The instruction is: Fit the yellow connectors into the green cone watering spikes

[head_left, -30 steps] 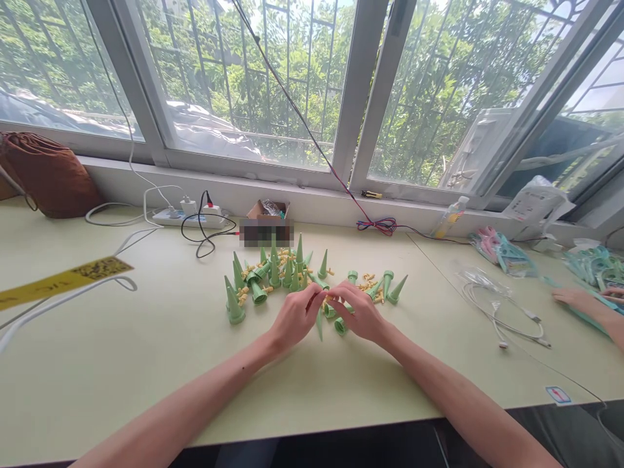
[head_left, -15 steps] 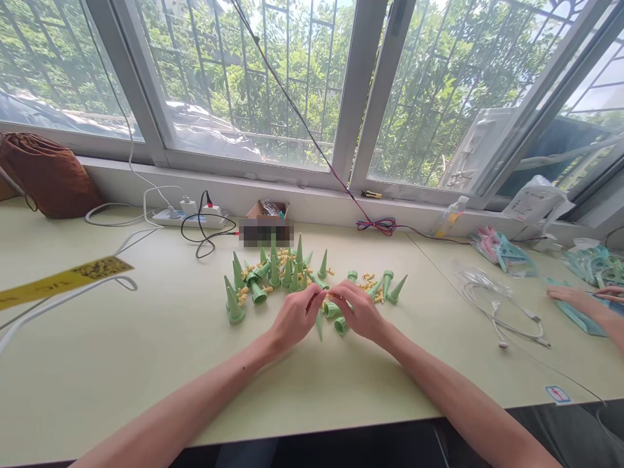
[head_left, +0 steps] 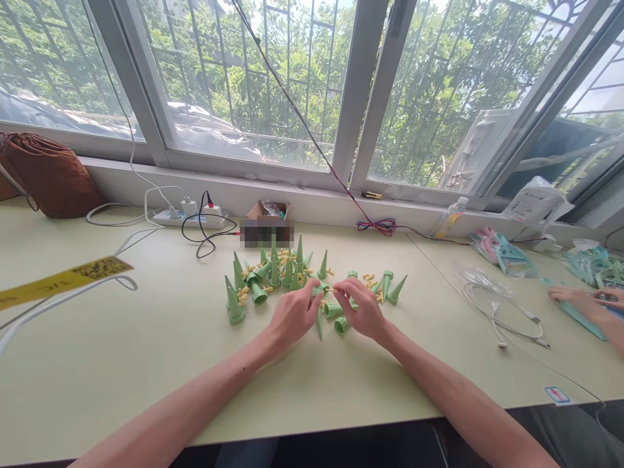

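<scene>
Both my hands hover close together at the front of a cluster of green plastic cone spikes [head_left: 234, 305]. My right hand [head_left: 363, 309] is closed, its fingertips pinching a small yellow valve-like piece [head_left: 330, 290]. My left hand [head_left: 295, 315] has thumb and index finger drawn together just left of that piece; what they hold, if anything, is hidden. A green spike [head_left: 322, 286] shows right behind the left fingertips. Below the fingers another green spike [head_left: 319, 323] lies, partly covered. Between and behind the hands, more yellow pieces [head_left: 242, 296] are scattered among the spikes.
A small cardboard box [head_left: 268, 211] and a power strip [head_left: 195, 218] stand along the window sill. White cables [head_left: 497, 312] lie to the right, beside bagged items [head_left: 507, 253]. Another person's hands [head_left: 580, 302] handle a blue-green item at the far right.
My fingertips have parted slightly, and the yellow piece now shows at my right fingertips. At the far right the other person's hands have shifted a little.
</scene>
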A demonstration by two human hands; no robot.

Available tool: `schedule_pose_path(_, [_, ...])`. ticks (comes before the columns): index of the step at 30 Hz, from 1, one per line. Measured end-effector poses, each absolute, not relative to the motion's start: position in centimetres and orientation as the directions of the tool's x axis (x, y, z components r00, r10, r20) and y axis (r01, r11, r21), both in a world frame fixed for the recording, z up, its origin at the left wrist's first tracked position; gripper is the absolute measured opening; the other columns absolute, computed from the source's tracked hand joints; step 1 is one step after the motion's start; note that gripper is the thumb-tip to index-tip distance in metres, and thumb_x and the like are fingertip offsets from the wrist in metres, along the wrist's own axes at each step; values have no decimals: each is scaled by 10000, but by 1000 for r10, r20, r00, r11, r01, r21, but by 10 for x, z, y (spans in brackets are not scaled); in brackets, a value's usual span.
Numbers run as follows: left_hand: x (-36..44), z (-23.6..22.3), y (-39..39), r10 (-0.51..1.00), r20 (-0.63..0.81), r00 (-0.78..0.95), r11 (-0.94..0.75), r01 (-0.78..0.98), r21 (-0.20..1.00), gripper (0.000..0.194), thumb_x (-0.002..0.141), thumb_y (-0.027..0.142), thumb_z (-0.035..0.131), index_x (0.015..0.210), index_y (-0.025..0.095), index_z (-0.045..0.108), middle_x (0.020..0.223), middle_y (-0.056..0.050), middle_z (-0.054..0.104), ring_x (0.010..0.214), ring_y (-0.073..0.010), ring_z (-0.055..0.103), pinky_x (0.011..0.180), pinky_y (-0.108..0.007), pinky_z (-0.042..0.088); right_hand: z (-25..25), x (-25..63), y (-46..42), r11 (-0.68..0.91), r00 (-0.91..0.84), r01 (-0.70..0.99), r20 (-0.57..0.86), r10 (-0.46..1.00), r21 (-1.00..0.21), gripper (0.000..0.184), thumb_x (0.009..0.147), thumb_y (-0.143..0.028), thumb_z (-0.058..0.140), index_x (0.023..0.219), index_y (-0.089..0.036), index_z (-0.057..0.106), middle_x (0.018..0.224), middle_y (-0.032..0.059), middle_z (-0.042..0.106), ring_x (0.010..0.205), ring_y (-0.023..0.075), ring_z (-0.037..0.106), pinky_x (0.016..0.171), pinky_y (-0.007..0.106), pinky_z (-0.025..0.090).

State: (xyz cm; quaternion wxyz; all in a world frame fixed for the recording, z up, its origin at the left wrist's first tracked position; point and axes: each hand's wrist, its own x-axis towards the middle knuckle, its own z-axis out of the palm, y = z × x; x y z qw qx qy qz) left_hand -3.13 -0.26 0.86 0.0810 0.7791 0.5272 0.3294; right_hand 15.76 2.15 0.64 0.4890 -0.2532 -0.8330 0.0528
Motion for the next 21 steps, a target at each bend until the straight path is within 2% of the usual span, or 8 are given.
schedule_pose_path(7, [-32, 7, -2, 917, 308, 252, -356, 865, 353, 305, 975, 376, 407, 1189, 192, 521, 611, 3, 618, 591, -221, 641, 556, -254, 348, 5, 157, 22, 862, -398, 374, 781, 482, -341, 112, 971, -166, 489, 994, -214, 587, 822, 46, 613, 752, 173, 559, 676, 303, 485])
schedule_pose_path(11, [-31, 7, -1, 932, 269, 244, -333, 867, 370, 309, 960, 368, 428, 1196, 195, 525, 603, -7, 626, 625, -247, 661, 576, -270, 369, 5, 157, 22, 855, -400, 383, 772, 494, -349, 115, 974, -179, 482, 991, -215, 590, 821, 48, 613, 749, 177, 564, 669, 309, 488])
schedule_pose_path(17, [-30, 5, -1, 940, 247, 236, -318, 867, 384, 331, 952, 391, 422, 1193, 188, 524, 648, -22, 652, 604, -232, 638, 577, -277, 367, 4, 157, 22, 856, -408, 379, 767, 495, -351, 112, 973, -172, 484, 984, -213, 588, 824, 47, 609, 748, 175, 562, 675, 312, 489])
schedule_pose_path(21, [-30, 5, -2, 938, 260, 231, -327, 840, 434, 277, 950, 389, 423, 1125, 195, 518, 600, 6, 623, 564, -219, 615, 564, -270, 362, 5, 157, 23, 854, -412, 383, 762, 500, -353, 113, 974, -177, 483, 985, -213, 590, 816, 45, 602, 743, 173, 560, 664, 308, 488])
